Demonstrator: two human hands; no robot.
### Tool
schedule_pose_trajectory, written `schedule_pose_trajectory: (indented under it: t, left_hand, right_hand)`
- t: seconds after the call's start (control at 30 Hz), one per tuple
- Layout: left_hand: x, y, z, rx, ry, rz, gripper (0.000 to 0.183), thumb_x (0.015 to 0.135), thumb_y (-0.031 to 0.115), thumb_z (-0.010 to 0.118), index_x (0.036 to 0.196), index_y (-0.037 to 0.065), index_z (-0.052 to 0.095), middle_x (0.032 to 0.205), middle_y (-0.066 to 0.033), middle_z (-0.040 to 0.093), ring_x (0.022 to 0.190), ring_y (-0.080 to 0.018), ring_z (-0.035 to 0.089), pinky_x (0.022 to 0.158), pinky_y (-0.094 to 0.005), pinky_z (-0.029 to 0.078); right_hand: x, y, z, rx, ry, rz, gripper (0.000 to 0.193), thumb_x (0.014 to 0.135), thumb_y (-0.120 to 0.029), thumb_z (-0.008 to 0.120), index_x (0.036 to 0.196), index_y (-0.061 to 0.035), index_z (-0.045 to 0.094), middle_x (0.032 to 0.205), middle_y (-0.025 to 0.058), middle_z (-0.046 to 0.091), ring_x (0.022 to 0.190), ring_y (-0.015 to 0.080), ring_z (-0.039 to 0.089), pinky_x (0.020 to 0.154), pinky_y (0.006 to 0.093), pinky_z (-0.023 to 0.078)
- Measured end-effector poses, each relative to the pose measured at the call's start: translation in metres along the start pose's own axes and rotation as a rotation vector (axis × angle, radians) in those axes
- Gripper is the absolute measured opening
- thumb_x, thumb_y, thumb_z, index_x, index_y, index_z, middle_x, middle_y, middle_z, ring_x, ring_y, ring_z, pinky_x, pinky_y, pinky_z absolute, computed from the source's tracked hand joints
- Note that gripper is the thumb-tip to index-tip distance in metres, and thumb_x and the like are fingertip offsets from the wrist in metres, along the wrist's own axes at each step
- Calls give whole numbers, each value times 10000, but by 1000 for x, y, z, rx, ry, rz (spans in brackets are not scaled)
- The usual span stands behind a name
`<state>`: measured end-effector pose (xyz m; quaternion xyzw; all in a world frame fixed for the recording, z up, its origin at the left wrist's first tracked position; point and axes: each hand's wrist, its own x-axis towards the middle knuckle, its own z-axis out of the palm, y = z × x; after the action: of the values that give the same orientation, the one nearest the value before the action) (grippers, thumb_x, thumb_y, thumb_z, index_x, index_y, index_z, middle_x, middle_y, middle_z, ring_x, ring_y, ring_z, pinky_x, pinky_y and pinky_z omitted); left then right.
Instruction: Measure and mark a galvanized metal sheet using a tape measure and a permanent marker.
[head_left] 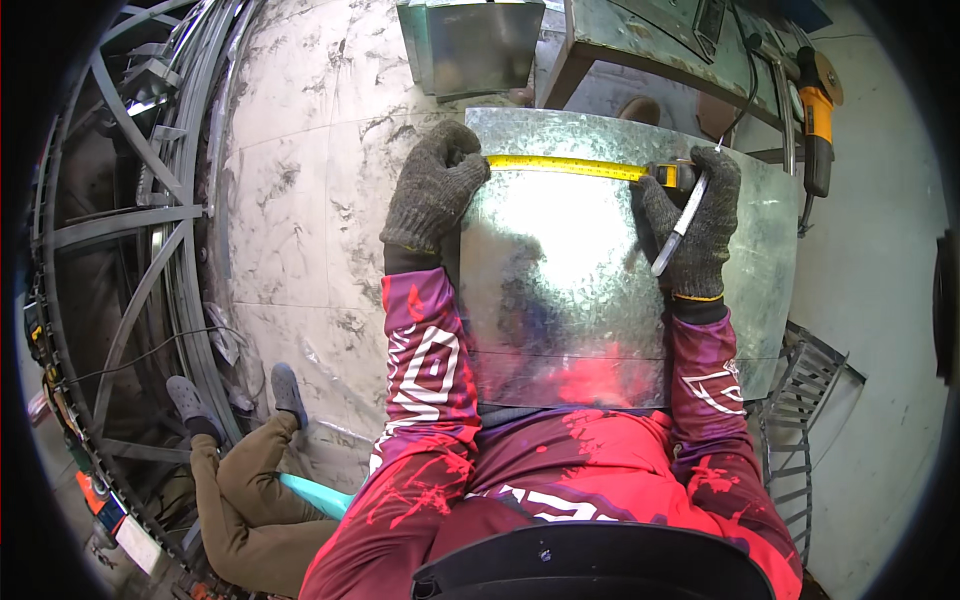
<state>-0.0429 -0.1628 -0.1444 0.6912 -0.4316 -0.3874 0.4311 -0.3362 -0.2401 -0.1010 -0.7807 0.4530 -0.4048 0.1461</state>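
Observation:
A galvanized metal sheet lies flat in front of me, its surface shining with glare. My left hand, in a dark grey knit glove, pinches the end of a yellow tape blade at the sheet's left edge. The blade runs straight across the far part of the sheet. At its other end my gloved right hand grips the black and yellow tape measure case. A slim silver pen-shaped tool is also held in that hand, slanting along the fingers; its exact kind cannot be made out.
An angle grinder hangs beside a metal bench at the far right. A box-shaped metal piece stands beyond the sheet. Metal framing lines the left. A seated person's legs are at lower left; a slatted metal frame stands right.

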Motion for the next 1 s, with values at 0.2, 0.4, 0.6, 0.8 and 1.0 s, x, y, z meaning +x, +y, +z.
schedule_pose_trajectory:
  t: [0.2, 0.4, 0.6, 0.8, 1.0]
  left_hand:
    - [0, 17, 6, -35, -19, -14, 129, 848, 82, 709, 951, 47, 639, 816, -3, 574, 727, -78, 527, 637, -251, 456]
    - [5, 13, 5, -20, -49, 66, 105, 841, 106, 729, 880, 44, 654, 804, 0, 582, 721, -85, 548, 643, -249, 461]
    - [9, 14, 2, 96, -100, 82, 212, 788, 212, 748, 881, 36, 676, 863, -83, 653, 718, -169, 570, 683, -342, 489]
    - [8, 20, 7, 71, -74, 24, 230, 799, 223, 751, 907, 37, 673, 866, -103, 655, 748, -205, 621, 707, -357, 515]
    - [4, 20, 5, -15, -81, 54, 87, 858, 114, 690, 879, 34, 663, 793, -1, 609, 693, -71, 546, 627, -255, 455]
  right_hand:
    - [0, 5, -3, -66, 98, -52, 555, 719, -84, 851, 1200, -46, 576, 1123, 131, 598, 961, 257, 668, 840, 404, 564]
    - [2, 12, 1, 1, 64, -56, 567, 718, -80, 849, 1215, -57, 577, 1132, 132, 607, 967, 264, 672, 842, 405, 566]
    - [-3, 10, 4, 172, 31, 128, 554, 739, -71, 837, 1227, -60, 575, 1120, 124, 624, 924, 242, 686, 837, 390, 569]
    - [5, 0, -6, -7, -8, -33, 606, 808, -16, 851, 1324, -42, 534, 1228, 140, 598, 1029, 221, 676, 910, 351, 559]
    - [1, 0, -12, -50, -4, -4, 625, 794, -61, 876, 1320, -32, 540, 1234, 150, 600, 1078, 238, 658, 930, 370, 549]
